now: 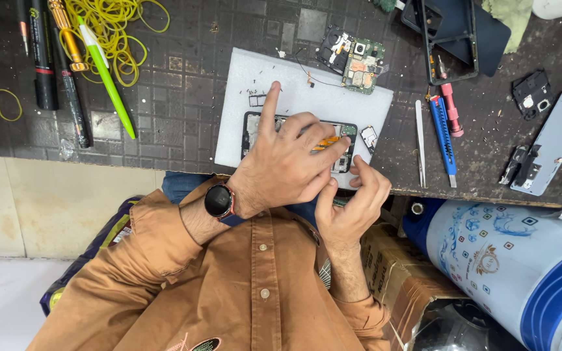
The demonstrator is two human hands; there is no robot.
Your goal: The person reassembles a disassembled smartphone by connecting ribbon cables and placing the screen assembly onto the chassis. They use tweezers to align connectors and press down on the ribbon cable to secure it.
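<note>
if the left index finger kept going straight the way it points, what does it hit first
Likely the tiny loose screws on the white foam pad, just past the fingertip of the left hand; depth is unclear.

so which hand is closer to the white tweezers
Right. The right hand is at the table edge, just left of the white tweezers but not touching them. The left hand lies over the opened phone, farther left.
</note>
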